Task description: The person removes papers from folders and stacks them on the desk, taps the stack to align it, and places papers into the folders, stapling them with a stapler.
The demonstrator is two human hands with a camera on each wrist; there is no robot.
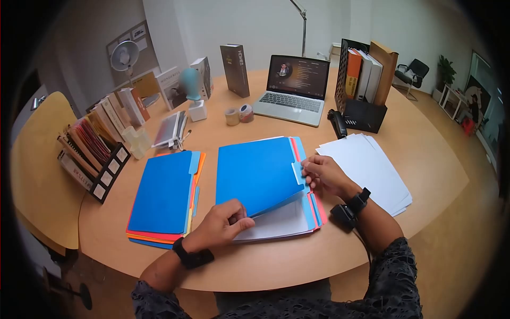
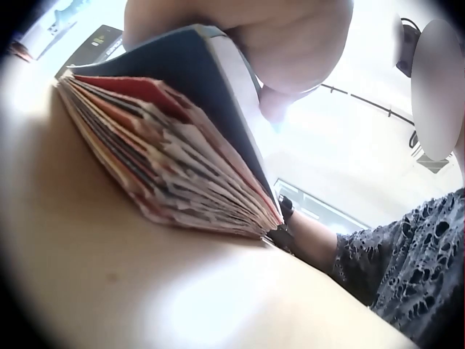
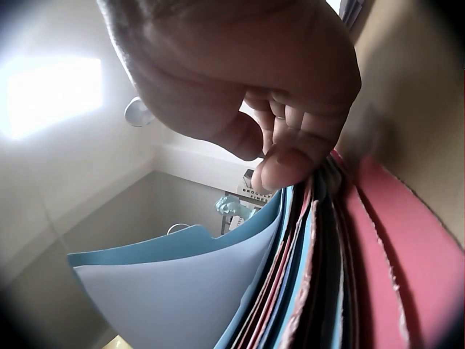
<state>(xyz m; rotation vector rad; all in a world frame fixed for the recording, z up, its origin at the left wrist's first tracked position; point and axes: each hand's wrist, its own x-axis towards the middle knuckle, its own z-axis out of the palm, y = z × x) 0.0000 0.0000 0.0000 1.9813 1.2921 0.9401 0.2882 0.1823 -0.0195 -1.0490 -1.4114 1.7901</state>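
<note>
A blue folder (image 1: 255, 170) tops a stack of coloured folders in front of the person, its lower edge raised over white paper (image 1: 281, 220). The left hand (image 1: 223, 223) pinches its lower left edge between thumb and fingers. At the stack's right side the right hand (image 1: 326, 175) has curled fingers at the light blue tabs. In the left wrist view the left hand (image 2: 290, 36) is above the layered folder edges (image 2: 174, 145). The right wrist view shows the right hand's fingertips (image 3: 280, 171) at the edges, beside the lifted light blue cover (image 3: 174, 247).
Another folder stack (image 1: 162, 191) lies to the left, loose white sheets (image 1: 366, 165) to the right. Behind are a laptop (image 1: 292, 90), tape rolls (image 1: 232, 117), a black stapler (image 1: 337, 122) and a book holder (image 1: 364, 114). More books (image 1: 109, 114) stand at the left.
</note>
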